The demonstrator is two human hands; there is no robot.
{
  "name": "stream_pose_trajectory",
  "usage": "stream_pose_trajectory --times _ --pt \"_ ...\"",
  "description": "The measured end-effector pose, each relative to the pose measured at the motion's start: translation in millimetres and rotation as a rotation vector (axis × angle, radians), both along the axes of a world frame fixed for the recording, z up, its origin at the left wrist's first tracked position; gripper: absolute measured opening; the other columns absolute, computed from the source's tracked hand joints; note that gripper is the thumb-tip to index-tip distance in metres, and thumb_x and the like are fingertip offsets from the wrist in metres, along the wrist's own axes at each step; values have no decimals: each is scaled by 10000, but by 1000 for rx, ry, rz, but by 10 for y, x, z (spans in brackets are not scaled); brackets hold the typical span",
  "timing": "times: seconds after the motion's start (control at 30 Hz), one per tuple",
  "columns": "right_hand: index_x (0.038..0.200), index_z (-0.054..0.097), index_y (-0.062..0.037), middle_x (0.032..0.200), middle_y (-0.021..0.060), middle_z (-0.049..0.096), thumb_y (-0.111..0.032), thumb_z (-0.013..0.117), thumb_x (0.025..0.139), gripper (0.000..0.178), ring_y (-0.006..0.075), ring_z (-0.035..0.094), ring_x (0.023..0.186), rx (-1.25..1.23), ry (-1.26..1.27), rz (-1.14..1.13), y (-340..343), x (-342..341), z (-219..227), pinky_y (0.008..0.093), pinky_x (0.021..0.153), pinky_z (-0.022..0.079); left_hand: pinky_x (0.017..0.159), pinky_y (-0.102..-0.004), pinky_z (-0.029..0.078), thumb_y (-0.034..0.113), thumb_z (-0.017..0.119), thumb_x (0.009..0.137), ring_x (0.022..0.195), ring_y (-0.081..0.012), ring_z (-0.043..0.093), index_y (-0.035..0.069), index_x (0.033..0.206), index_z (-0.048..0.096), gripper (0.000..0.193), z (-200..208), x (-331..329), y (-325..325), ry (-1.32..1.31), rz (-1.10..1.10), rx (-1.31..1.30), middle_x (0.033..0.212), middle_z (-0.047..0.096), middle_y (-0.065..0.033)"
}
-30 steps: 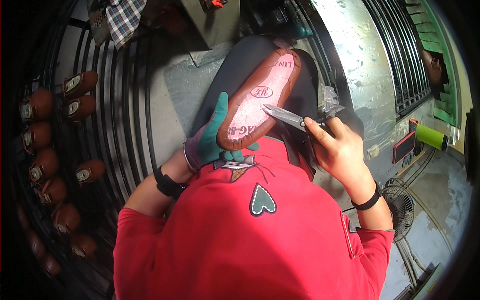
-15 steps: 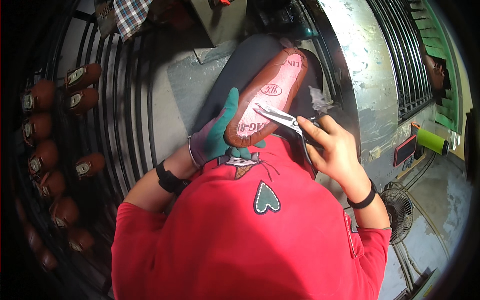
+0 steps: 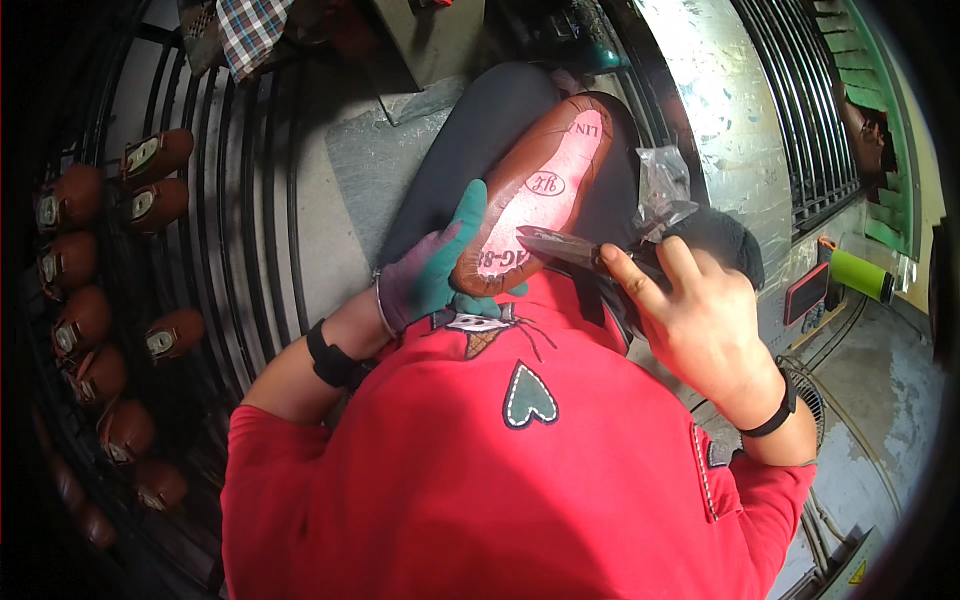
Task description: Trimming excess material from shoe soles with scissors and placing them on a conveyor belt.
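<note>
On my lap lies a brown leather shoe upper, its pink sole side (image 3: 545, 200) turned up and the leather folded over round the edge. My left hand (image 3: 435, 265), in a green and purple glove, grips the shoe's near end, the thumb along its left side and fingers partly hidden underneath. My bare right hand (image 3: 705, 300) is closed round the dark handles of a pair of scissors (image 3: 565, 246). Their blades look closed together and reach over the pink sole, near its right edge; whether they touch it I cannot tell.
Several brown shoes (image 3: 85, 320) sit on a dark barred rack (image 3: 245, 230) at the left. A clear plastic piece (image 3: 663, 180) is beside my right leg. Along the right are a metal sheet (image 3: 690, 60), a phone (image 3: 806, 295), a green bottle (image 3: 862, 277) and a fan (image 3: 808, 400).
My right hand has shifted right and turned, and the scissors' blades, apart before, look closed now. The clear plastic piece stands out more beside my leg. My left hand keeps its hold.
</note>
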State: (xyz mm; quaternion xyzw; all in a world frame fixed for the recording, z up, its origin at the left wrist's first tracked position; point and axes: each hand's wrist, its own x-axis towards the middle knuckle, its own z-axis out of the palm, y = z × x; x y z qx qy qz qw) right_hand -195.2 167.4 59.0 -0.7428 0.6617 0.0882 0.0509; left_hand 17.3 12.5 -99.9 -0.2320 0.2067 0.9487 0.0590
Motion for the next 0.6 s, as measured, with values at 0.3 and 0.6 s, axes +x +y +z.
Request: stream_pose_trajectory --times 0.3,0.6 --pt "1362 609 -90 830 106 569 34 651 773 604 229 596 729 -226 -982 -446 100 95 -1222 294 714 503 802 -355 607 790 278 927 1045 -220 677 90 1481 401 901 -8 -106 11 37 54 0 1309 612 -150" --pt "1522 410 -133 940 8 610 -177 660 979 599 40 487 686 -409 -1744 -1181 99 -28 -1337 197 586 404 941 -364 535 511 534 1001 1105 -244 664 46 1372 508 596 15 348 -144 -226 -201 -701 1204 676 -95"
